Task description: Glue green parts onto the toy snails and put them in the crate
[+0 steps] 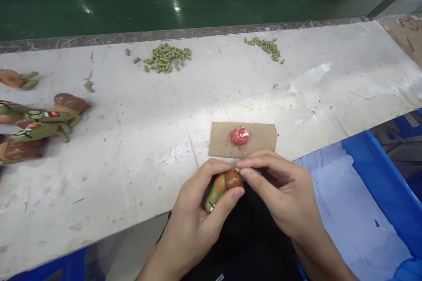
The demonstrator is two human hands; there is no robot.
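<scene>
My left hand (201,215) is closed around a small toy figure (216,191) with a green head, an orange band and a rounded brown part. The figure lies tilted, its brown part toward my right hand (283,189). Thumb and fingers of that hand pinch a tiny green piece (237,170) against the brown part's edge. Just beyond both hands a piece of brown cardboard (219,140) rests on the table, with a red round cap-like thing (240,136) on it. Part of the figure is hidden behind my left fingers.
Several similar toy figures (70,103) lie at the table's left. Toward the back are a larger pile of small green pieces (166,58) and a smaller pile (268,47). A translucent white bottle (310,78) lies at right. Below the table's edge stands a blue bin (379,167).
</scene>
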